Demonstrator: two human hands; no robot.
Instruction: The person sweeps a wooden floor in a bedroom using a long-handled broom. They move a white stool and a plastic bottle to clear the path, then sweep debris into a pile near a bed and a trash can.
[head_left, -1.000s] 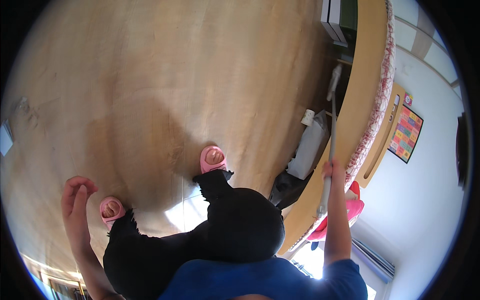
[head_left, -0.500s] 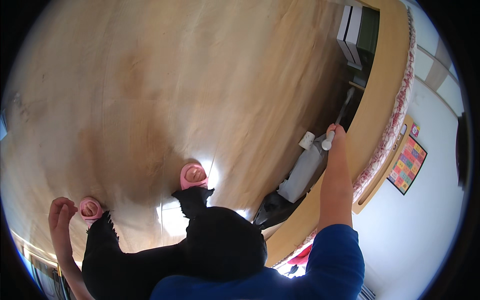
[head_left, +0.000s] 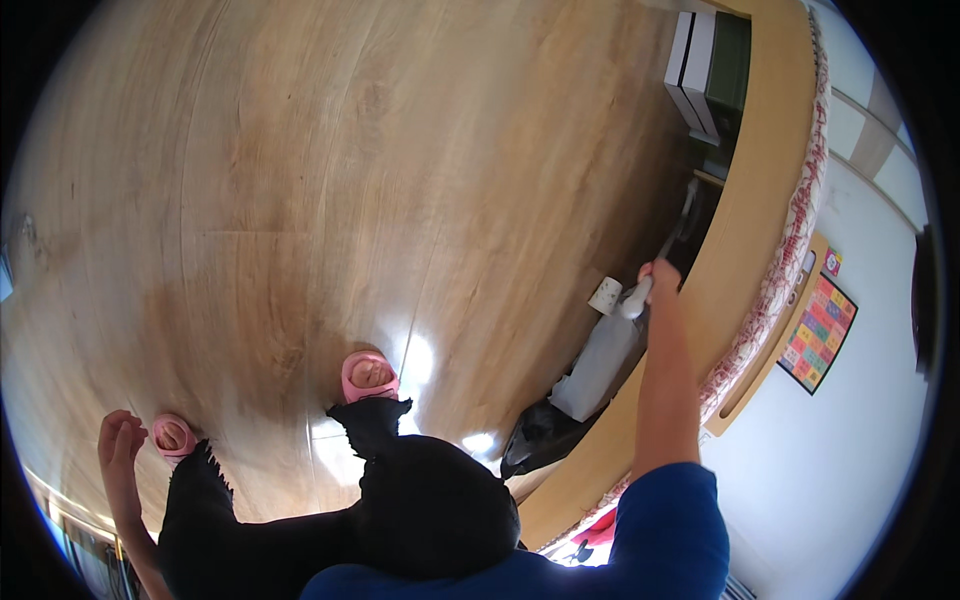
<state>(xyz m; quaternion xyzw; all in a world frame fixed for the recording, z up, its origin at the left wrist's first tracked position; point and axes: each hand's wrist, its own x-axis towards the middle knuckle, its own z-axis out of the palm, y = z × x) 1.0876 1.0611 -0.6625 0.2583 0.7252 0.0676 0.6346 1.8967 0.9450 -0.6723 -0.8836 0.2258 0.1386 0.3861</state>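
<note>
A pale stick [head_left: 632, 302] is being gripped in the right hand [head_left: 660, 277], with the fingers wrapped around it near its rounded near end, while its far end is being held in the dark space beneath the edge of the bed [head_left: 738, 250]. That near end is being held just beside a small white cylinder [head_left: 605, 295] and a grey bag [head_left: 598, 370], though whether either is being touched cannot be told. The left hand [head_left: 120, 436] is being held near a pink slipper [head_left: 175, 455], its fingers loosely curled, half spread.
</note>
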